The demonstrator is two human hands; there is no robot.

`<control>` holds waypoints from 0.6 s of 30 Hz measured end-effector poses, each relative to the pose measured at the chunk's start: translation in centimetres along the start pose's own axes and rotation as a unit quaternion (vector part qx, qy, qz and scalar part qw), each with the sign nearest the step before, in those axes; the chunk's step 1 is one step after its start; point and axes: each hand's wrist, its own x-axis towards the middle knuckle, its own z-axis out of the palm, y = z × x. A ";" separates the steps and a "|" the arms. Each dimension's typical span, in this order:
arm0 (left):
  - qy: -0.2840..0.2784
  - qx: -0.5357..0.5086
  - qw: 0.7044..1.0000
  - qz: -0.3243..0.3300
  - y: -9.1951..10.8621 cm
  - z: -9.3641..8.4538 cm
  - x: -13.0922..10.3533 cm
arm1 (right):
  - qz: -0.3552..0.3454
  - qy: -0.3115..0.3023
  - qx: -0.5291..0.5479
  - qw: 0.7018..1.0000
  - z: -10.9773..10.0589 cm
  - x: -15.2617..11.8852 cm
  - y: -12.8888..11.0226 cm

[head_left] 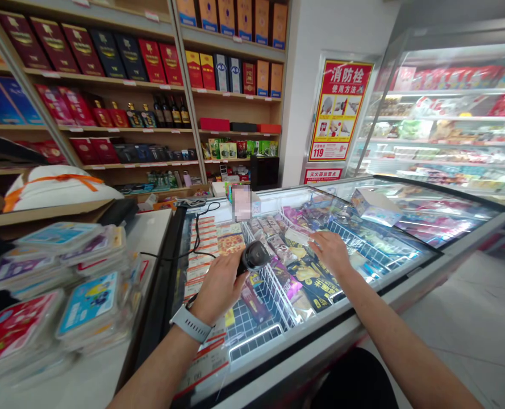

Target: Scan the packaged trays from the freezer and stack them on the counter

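My left hand [218, 284], with a grey watch on its wrist, is wrapped round a black handheld barcode scanner [254, 258]. The scanner's head points away over the freezer's glass lid, and a black cable [196, 233] curls behind it. Further right and a little farther off, my right hand [331, 250] pinches a small pale flat strip, which looks like a price label [299, 237]. Its print is too small to read. Below both hands, through the glass, are white wire baskets [273, 295] and packaged frozen goods [309, 275].
Orange-and-white price labels [201, 244] line the freezer's left side. Clear-lidded packs [88, 301] are stacked on the counter [107, 363] at left. A cardboard box [375, 205] and a pixelated pink item [242, 203] stand on the freezer. Shelves of boxes rise behind; a refrigerated display [448, 116] is at right.
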 end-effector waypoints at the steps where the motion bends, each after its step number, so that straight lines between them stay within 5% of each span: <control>1: 0.004 -0.001 1.000 0.001 0.0 0.0 0.0 | 0.014 0.015 0.016 1.000 -0.1 0.0 -0.1; 6: 0.010 -0.002 1.000 0.003 -0.1 0.0 0.0 | 0.123 0.099 0.122 0.980 0.1 0.1 -0.2; 9: 0.009 0.001 1.000 0.006 0.1 -0.1 0.1 | 0.209 0.121 0.229 0.943 0.4 0.0 -0.5; 13: 0.012 0.009 1.000 0.011 0.2 -0.1 0.1 | 0.283 0.096 0.364 0.882 0.8 -0.1 -1.3; 18: 0.015 0.012 1.000 0.014 0.0 0.1 0.0 | 0.267 0.041 0.383 0.883 1.2 -0.2 -2.6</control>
